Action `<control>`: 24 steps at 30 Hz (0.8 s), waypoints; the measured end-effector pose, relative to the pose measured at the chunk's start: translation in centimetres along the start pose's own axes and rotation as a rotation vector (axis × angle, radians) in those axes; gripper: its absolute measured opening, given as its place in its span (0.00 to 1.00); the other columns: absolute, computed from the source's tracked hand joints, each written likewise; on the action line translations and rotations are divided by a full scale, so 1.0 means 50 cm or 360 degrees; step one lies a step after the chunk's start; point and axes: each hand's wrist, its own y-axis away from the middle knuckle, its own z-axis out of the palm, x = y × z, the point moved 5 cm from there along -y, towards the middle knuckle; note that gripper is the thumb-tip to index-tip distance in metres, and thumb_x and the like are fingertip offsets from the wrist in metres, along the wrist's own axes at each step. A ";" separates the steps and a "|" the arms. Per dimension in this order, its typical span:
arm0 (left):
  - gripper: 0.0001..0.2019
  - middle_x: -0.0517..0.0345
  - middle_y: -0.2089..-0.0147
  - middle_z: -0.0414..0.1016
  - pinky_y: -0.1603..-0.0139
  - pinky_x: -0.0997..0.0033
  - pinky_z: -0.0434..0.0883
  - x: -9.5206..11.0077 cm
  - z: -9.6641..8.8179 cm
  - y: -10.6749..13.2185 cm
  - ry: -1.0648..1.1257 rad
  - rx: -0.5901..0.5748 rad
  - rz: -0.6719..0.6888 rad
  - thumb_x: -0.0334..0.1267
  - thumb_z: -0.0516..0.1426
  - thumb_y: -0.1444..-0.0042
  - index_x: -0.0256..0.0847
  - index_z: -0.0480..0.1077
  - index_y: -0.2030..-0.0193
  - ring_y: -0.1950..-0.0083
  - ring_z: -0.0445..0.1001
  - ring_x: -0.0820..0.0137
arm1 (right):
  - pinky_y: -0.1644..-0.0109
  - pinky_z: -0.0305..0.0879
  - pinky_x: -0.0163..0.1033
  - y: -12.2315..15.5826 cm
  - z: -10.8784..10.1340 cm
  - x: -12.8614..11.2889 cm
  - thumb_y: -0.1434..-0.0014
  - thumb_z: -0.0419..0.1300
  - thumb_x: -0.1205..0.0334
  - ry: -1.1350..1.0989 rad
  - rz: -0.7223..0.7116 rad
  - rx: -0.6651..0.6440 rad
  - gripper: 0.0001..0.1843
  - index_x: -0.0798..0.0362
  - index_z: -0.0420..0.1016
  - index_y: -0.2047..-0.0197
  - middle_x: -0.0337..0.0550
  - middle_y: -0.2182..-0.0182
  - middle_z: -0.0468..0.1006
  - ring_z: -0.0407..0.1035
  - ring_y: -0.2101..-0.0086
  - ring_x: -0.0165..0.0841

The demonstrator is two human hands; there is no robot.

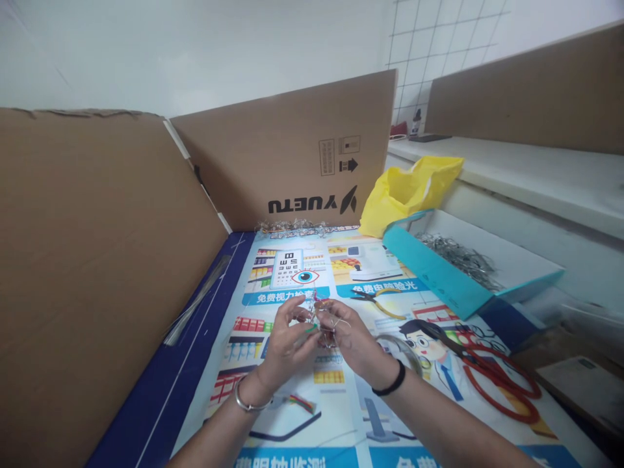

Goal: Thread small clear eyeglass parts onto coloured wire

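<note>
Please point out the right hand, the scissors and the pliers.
Right hand (358,338): head view, between knuckles and wrist.
Scissors (472,359): head view, red handle near the blades.
Pliers (387,311): head view, lower yellow handle.

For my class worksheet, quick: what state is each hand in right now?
Left hand: closed, holding thin wirework.
Right hand: closed, holding thin wirework too.

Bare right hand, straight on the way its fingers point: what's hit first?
Most likely the bare left hand, whose fingers face the right hand across the small tangle of thin silvery wire between them. Depth is unclear from this one view.
</note>
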 end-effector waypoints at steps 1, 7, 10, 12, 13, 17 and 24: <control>0.06 0.48 0.44 0.57 0.55 0.59 0.73 0.000 0.001 0.001 -0.0001 -0.0008 0.0019 0.26 0.58 0.48 0.40 0.69 0.65 0.57 0.70 0.69 | 0.76 0.55 0.31 0.001 0.000 -0.001 0.54 0.67 0.54 0.0004 0.0010 -0.0003 0.18 0.51 0.69 0.63 0.34 0.75 0.68 0.62 0.78 0.25; 0.05 0.50 0.52 0.61 0.65 0.69 0.74 0.000 -0.008 0.004 -0.0157 0.0009 0.0095 0.26 0.57 0.49 0.40 0.68 0.68 0.63 0.68 0.72 | 0.77 0.55 0.31 0.002 0.005 -0.007 0.55 0.66 0.56 0.0124 0.0030 -0.0083 0.15 0.53 0.71 0.65 0.32 0.80 0.67 0.60 0.81 0.24; 0.06 0.50 0.53 0.61 0.66 0.70 0.73 0.003 -0.019 -0.001 -0.0227 0.0034 0.0168 0.26 0.57 0.49 0.40 0.67 0.67 0.64 0.67 0.73 | 0.78 0.54 0.32 -0.002 0.001 -0.015 0.55 0.65 0.56 0.0263 -0.0026 -0.0077 0.13 0.55 0.72 0.67 0.32 0.82 0.66 0.57 0.82 0.24; 0.06 0.50 0.53 0.61 0.66 0.69 0.73 0.004 -0.027 -0.005 -0.0246 0.0077 0.0192 0.26 0.57 0.50 0.40 0.67 0.66 0.65 0.68 0.73 | 0.78 0.51 0.31 -0.006 -0.005 -0.021 0.56 0.65 0.58 0.0332 -0.0059 -0.0028 0.11 0.55 0.72 0.70 0.31 0.83 0.64 0.55 0.83 0.23; 0.06 0.50 0.53 0.61 0.65 0.69 0.73 0.003 -0.031 -0.007 -0.0253 0.0095 0.0175 0.26 0.57 0.49 0.40 0.68 0.66 0.65 0.68 0.73 | 0.78 0.51 0.31 -0.008 -0.009 -0.023 0.56 0.64 0.59 0.0359 -0.0069 0.0005 0.10 0.55 0.71 0.72 0.31 0.84 0.63 0.54 0.83 0.23; 0.06 0.50 0.51 0.62 0.62 0.67 0.73 -0.002 -0.037 -0.011 -0.0266 0.0148 0.0114 0.25 0.56 0.49 0.39 0.68 0.66 0.64 0.69 0.73 | 0.77 0.50 0.31 -0.011 -0.013 -0.030 0.56 0.60 0.64 0.0411 -0.0125 0.0033 0.04 0.55 0.70 0.74 0.30 0.84 0.63 0.52 0.83 0.22; 0.05 0.48 0.51 0.63 0.56 0.64 0.72 -0.009 -0.036 -0.009 -0.0277 0.0170 0.0025 0.25 0.56 0.48 0.39 0.67 0.66 0.57 0.70 0.68 | 0.75 0.51 0.33 0.002 -0.005 -0.036 0.56 0.59 0.66 0.0420 -0.0171 -0.0087 0.04 0.54 0.68 0.74 0.31 0.82 0.63 0.54 0.80 0.24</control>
